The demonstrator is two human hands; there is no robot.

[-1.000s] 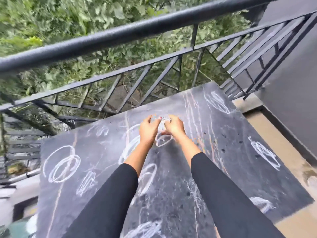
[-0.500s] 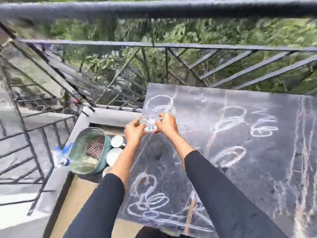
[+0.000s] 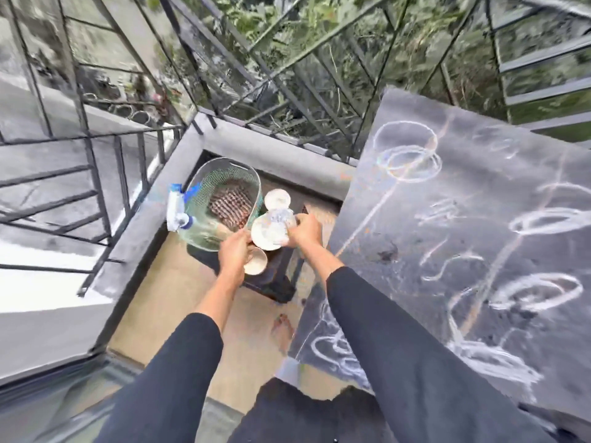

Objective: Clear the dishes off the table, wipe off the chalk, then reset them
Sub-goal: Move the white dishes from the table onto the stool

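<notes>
Sleeves in black reach forward and down from the person. The right hand (image 3: 305, 233) grips a clear glass dish (image 3: 281, 219), blurred, held just over a white plate (image 3: 267, 235). The left hand (image 3: 235, 251) is curled at the plate's near-left edge; whether it grips anything I cannot tell. Under the left hand sits a small cup (image 3: 256, 262), beyond the hands another white dish (image 3: 277, 198), left of them a mesh basket (image 3: 224, 203), all on a dark stool (image 3: 271, 279). Right of the hands, the table (image 3: 479, 251) shows no dishes, its chalk rings (image 3: 406, 158) unwiped. Clearing looks nearly done; wiping and resetting remain.
</notes>
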